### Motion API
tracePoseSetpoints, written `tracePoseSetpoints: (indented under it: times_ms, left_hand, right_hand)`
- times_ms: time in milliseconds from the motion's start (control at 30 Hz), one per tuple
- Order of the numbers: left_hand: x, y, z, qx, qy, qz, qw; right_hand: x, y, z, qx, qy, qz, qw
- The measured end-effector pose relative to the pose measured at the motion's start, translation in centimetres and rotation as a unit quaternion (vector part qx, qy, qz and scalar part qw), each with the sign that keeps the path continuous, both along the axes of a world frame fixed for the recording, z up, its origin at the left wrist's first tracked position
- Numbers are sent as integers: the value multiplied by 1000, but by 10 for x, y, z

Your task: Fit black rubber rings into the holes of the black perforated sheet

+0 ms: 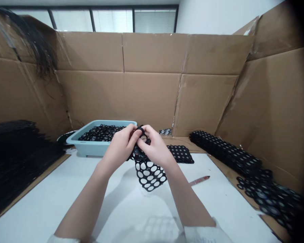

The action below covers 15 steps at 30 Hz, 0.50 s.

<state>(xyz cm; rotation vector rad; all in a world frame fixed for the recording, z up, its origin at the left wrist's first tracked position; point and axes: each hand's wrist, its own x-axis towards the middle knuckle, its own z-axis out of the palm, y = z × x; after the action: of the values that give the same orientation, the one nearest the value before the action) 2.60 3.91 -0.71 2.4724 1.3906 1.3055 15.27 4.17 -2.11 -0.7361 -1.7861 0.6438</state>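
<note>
Both hands meet in front of me above the white table, gripping a black mesh sheet with round holes (150,175). The fingers of my left hand (124,138) pinch its bunched upper part from the left. From the other side, my right hand (155,145) pinches the same part, thumb and fingers close to a single ring. Below the hands the sheet hangs down flat, its holes showing the white tabletop. Part of the bunched mesh is hidden behind the fingers.
A light blue basin (91,148) of black rings stands behind my left hand. A flat mesh piece (181,154) and a pointed reddish tool (200,180) lie right. Stacked mesh (225,152) and loose mesh pieces (268,199) line the right edge; a black strand pile (17,162) sits left. Cardboard walls (152,94) surround the table.
</note>
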Motion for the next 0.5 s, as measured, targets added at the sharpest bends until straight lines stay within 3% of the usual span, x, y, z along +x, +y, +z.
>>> tracePoseSetpoints:
  times_ms: [267,500]
  left_hand:
    - [3,1,-3,19,56,37,998]
    - [7,7,-6,48,64,47,996]
  right_hand:
    - [2,0,-2,42,-48,-21,998]
    - [2,0,-2,24,-74,-45,996]
